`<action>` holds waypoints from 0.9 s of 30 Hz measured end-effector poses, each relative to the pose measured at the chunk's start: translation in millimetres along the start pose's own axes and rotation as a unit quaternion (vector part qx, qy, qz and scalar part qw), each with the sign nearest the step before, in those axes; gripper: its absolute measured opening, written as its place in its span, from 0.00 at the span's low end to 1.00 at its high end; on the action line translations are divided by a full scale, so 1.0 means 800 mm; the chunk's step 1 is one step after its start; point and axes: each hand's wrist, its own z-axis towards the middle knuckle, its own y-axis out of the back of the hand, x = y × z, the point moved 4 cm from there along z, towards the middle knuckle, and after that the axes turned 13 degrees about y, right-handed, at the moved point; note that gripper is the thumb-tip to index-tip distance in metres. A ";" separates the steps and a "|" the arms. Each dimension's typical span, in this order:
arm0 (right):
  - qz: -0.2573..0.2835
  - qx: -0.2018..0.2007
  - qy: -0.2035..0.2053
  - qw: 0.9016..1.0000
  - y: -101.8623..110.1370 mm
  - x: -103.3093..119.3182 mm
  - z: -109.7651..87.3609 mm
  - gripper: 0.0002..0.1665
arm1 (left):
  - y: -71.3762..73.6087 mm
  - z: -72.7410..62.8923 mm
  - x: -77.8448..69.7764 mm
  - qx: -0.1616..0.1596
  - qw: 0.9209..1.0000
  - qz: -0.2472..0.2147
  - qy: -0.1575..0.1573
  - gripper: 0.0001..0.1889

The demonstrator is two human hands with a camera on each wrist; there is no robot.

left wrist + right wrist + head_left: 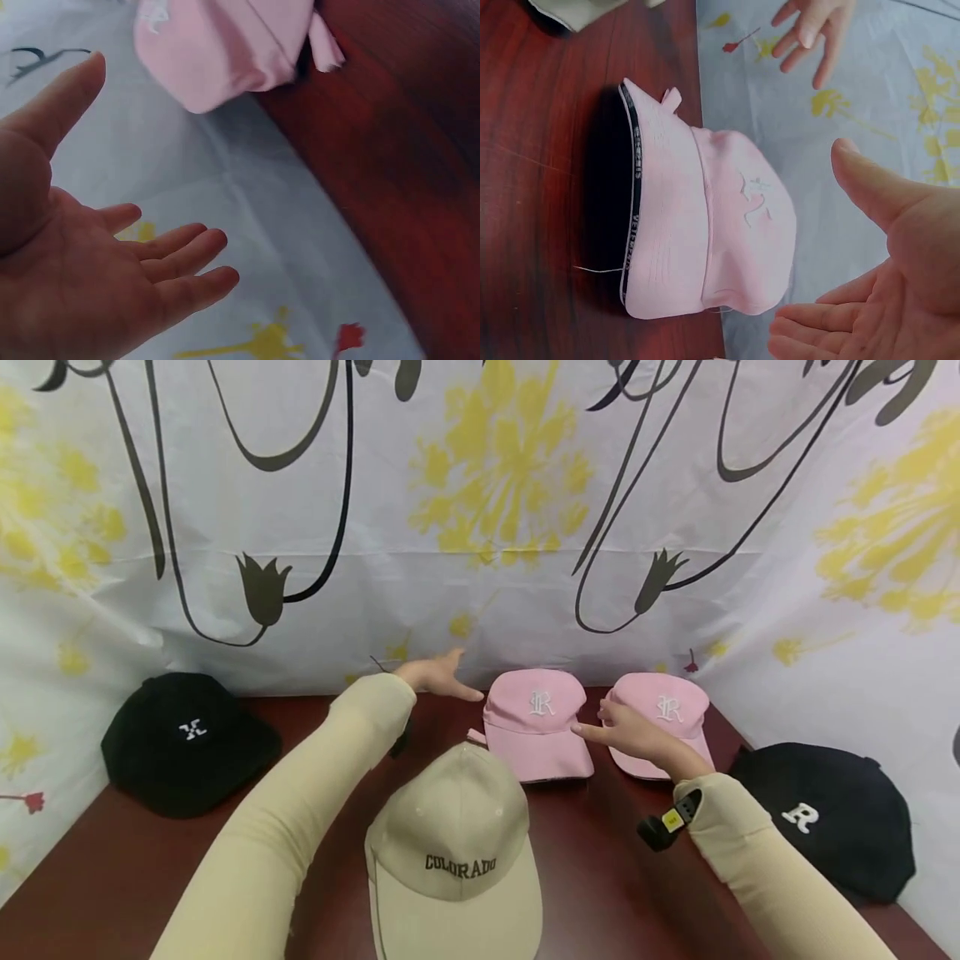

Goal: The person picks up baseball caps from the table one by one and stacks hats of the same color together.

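Two pink caps with white lettering stand at the back of the table. My left hand [438, 677] is stretched out just left of the nearer-to-centre pink cap [536, 722], thumb toward it and fingers spread, holding nothing. In the left wrist view this palm [82, 277] faces up beside the cap. Between the pink caps is my right hand [637, 733], its fingers extended; it overlaps the right-hand pink cap [678, 693] in the head view. The right wrist view shows an empty right palm [900, 255] next to a pink cap [675, 210] with a dark-edged brim.
A beige cap [457, 827] reading COLORADO lies in front, between my forearms. One black cap [187, 752] sits at the left, another black cap [832, 810] with a white R at the right. White patterned cloth [450, 585] hangs behind the dark red table [592, 877].
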 end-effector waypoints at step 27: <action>0.032 -0.020 -0.077 0.996 -0.026 -0.044 0.066 0.45 | -0.083 0.066 0.008 0.101 0.988 -0.107 -0.044 0.45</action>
